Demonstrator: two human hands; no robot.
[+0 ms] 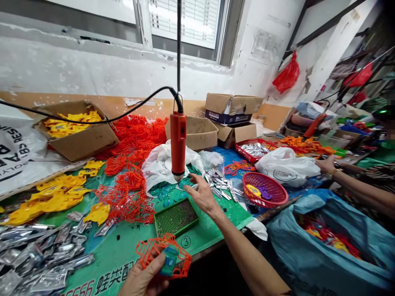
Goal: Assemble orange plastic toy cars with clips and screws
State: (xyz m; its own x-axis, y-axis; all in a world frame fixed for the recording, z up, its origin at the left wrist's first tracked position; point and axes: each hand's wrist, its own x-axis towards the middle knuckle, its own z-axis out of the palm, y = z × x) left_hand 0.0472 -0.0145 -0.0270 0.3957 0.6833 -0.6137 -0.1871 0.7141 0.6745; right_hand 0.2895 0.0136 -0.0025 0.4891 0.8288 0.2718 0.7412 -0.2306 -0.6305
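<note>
My left hand (145, 275) grips an orange plastic lattice frame (184, 263) at the bottom of the view, thumb on top. A teal translucent piece (169, 261) sits in that frame under my thumb. My right hand (202, 195) is stretched forward with its fingers apart and nothing seen in them. Its fingertips are just right of and below the nose of an orange electric screwdriver (178, 142), which hangs upright on a cord; whether they touch it I cannot tell. Below them, a green tray (159, 230) with a grid holds many small dark screws.
Orange lattice frames (129, 189) are heaped left of the screwdriver. Yellow parts (55, 201) and silvery packed strips (40, 259) lie at left. A red basket (282, 199), cardboard boxes (196, 135) and a blue sack (286, 238) stand rightward. Another person's arm (354, 183) reaches in at right.
</note>
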